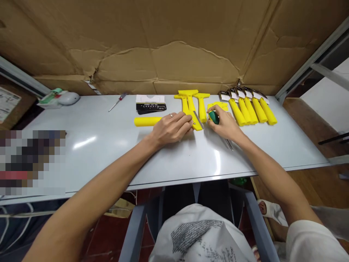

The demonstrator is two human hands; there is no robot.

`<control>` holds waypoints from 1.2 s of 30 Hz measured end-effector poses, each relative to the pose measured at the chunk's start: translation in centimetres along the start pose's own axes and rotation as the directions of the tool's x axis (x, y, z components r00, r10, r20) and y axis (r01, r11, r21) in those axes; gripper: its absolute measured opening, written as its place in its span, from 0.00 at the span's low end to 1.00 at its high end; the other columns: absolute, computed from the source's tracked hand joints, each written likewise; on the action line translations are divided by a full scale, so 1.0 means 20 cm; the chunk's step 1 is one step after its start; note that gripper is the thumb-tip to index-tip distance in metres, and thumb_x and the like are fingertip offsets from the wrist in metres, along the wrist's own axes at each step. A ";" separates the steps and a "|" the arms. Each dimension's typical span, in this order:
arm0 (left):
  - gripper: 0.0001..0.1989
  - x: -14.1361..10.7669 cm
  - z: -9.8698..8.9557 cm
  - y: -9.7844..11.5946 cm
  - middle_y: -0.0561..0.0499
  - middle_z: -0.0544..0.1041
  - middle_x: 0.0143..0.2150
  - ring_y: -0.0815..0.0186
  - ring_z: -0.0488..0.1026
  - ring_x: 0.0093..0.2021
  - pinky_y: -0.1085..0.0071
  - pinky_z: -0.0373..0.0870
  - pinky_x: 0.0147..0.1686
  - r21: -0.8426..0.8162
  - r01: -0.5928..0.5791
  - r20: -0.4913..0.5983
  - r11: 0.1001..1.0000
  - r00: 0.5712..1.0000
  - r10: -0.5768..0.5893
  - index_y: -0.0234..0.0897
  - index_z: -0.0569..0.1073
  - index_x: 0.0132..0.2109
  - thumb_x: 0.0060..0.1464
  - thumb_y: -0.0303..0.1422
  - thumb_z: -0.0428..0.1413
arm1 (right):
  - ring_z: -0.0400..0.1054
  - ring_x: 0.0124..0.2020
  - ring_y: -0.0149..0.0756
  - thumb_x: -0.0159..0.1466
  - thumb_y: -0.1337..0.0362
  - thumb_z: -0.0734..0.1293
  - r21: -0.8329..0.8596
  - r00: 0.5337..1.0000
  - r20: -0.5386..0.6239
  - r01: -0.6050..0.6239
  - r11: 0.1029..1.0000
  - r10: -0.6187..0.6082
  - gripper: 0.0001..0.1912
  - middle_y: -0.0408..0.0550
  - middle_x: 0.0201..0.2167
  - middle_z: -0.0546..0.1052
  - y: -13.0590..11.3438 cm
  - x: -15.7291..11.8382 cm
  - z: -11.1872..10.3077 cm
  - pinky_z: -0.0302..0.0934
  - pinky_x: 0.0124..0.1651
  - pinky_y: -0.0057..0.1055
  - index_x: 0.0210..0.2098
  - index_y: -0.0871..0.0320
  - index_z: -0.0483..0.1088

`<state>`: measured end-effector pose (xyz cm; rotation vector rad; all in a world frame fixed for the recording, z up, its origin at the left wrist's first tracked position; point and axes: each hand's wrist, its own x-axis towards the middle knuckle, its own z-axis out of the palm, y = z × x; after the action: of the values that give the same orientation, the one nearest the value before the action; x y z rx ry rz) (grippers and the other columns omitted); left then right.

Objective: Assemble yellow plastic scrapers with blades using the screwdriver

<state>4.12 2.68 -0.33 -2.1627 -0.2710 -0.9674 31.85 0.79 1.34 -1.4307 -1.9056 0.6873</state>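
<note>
My left hand (pixel 173 127) is wrapped round a yellow scraper (pixel 147 121), its long handle pointing left and its head with a metal blade showing on the right. In my right hand (pixel 224 123) is a screwdriver with a green handle (pixel 213 117); its metal shaft points down toward the table's front edge. Just behind my hands lie several yellow scraper bodies (pixel 202 108) without visible blades. Small flat yellow pieces (pixel 221 106) sit beyond my right hand. Farther right, several yellow scrapers (pixel 252 111) with black-and-white covered heads lie in a row.
A black and white box (pixel 151 103) stands behind my left hand on the white table (pixel 109 153). Another screwdriver (pixel 117 101) lies to its left. A computer mouse (pixel 69 98) and a small tray (pixel 51 103) are at the back left. Cardboard (pixel 163 43) covers the back.
</note>
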 end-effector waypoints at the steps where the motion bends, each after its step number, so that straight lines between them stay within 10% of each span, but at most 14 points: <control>1: 0.13 0.00 0.00 0.00 0.47 0.86 0.42 0.62 0.82 0.38 0.66 0.72 0.30 -0.004 0.003 0.000 1.000 1.000 -0.003 0.40 0.73 0.44 0.83 0.29 0.52 | 0.75 0.40 0.49 0.63 0.56 0.73 0.028 1.000 0.020 -0.017 0.999 0.016 0.20 0.51 0.40 0.84 0.00 0.00 -0.01 0.71 0.48 0.45 0.53 0.52 0.75; 6: 0.11 0.02 0.00 0.00 0.46 0.86 0.41 0.61 0.81 0.37 0.64 0.70 0.28 -0.021 -0.004 -0.010 1.000 1.000 0.004 0.39 0.73 0.45 0.82 0.28 0.54 | 0.74 0.29 0.38 0.72 0.35 0.73 0.520 0.967 0.177 -0.251 0.817 0.185 0.31 0.49 0.35 0.82 -0.01 0.02 -0.07 0.62 0.27 0.31 0.60 0.52 0.73; 11: 0.12 0.01 0.02 0.02 0.47 0.86 0.40 0.62 0.80 0.35 0.64 0.64 0.27 -0.013 -0.027 -0.014 1.000 1.000 0.027 0.40 0.72 0.42 0.81 0.26 0.55 | 0.76 0.30 0.34 0.64 0.41 0.85 0.777 0.962 0.138 -0.253 0.576 0.236 0.36 0.46 0.39 0.81 -0.03 0.02 -0.13 0.57 0.21 0.25 0.63 0.49 0.73; 16: 0.13 0.00 0.02 0.03 0.48 0.86 0.41 0.61 0.79 0.37 0.65 0.65 0.29 -0.002 -0.040 0.022 0.999 0.999 0.040 0.41 0.71 0.41 0.81 0.26 0.55 | 0.84 0.53 0.47 0.64 0.37 0.84 0.652 0.980 -0.194 0.096 0.752 0.043 0.51 0.51 0.58 0.84 -0.05 0.00 -0.07 0.82 0.44 0.40 0.77 0.36 0.61; 20: 0.13 0.00 0.01 0.03 0.48 0.85 0.42 0.62 0.78 0.37 0.65 0.67 0.29 0.010 -0.065 0.058 0.998 0.996 0.065 0.41 0.72 0.41 0.80 0.27 0.56 | 0.84 0.59 0.54 0.70 0.26 0.72 0.352 0.865 -0.465 0.379 0.856 -0.192 0.51 0.54 0.61 0.82 0.02 0.05 -0.01 0.85 0.52 0.51 0.82 0.31 0.50; 31: 0.14 -0.02 0.03 0.05 0.48 0.85 0.42 0.60 0.79 0.38 0.62 0.67 0.31 -0.080 -0.062 0.097 0.995 0.993 0.070 0.42 0.72 0.40 0.81 0.27 0.56 | 0.83 0.62 0.52 0.74 0.25 0.66 0.246 0.876 -0.383 0.404 0.881 -0.294 0.50 0.53 0.59 0.80 -0.04 -0.01 0.01 0.86 0.51 0.47 0.85 0.29 0.46; 36: 0.16 0.01 0.03 0.08 0.49 0.84 0.42 0.60 0.77 0.37 0.63 0.66 0.32 -0.011 -0.149 0.086 0.989 0.985 0.150 0.40 0.74 0.38 0.79 0.23 0.55 | 0.84 0.58 0.56 0.67 0.20 0.70 0.158 0.801 -0.486 0.474 0.866 -0.350 0.53 0.54 0.57 0.80 -0.04 0.02 0.06 0.83 0.49 0.50 0.82 0.32 0.53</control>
<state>5.32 1.96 -1.34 -2.1980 -0.1452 -0.7919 30.44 0.87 1.27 -0.8514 -1.6042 0.3495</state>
